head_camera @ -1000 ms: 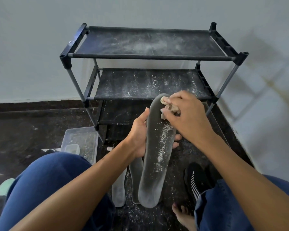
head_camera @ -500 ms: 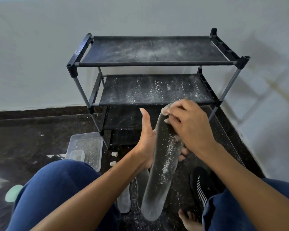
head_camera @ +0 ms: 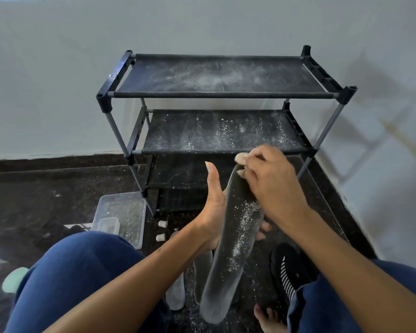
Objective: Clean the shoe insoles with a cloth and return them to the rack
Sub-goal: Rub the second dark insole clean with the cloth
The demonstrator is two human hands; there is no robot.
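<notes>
The person's left hand (head_camera: 214, 212) holds a long grey insole (head_camera: 228, 258) from beneath, roughly at its middle: the thumb stands straight up along the near edge while the fingertips curl out past the far edge. The insole tilts up and away, its upper end toward the rack (head_camera: 221, 94) and its lower end hanging above the floor (head_camera: 46, 188), with white powder scattered down its face. The right hand (head_camera: 271, 186) is bunched at the insole's upper tip, fingers curled round a small pale cloth (head_camera: 241, 156) that it presses on the surface; only scraps of the cloth peek out, so its full shape is hard to judge. Two more insoles (head_camera: 178, 292) lie on the floor below the held one, partly hidden. The dark rack stands against the wall, its shelves dusted with white powder. A clear plastic tub (head_camera: 123, 212) sits by the rack's left leg, and a black striped shoe (head_camera: 286, 272) rests near the person's bare foot (head_camera: 269, 319).
</notes>
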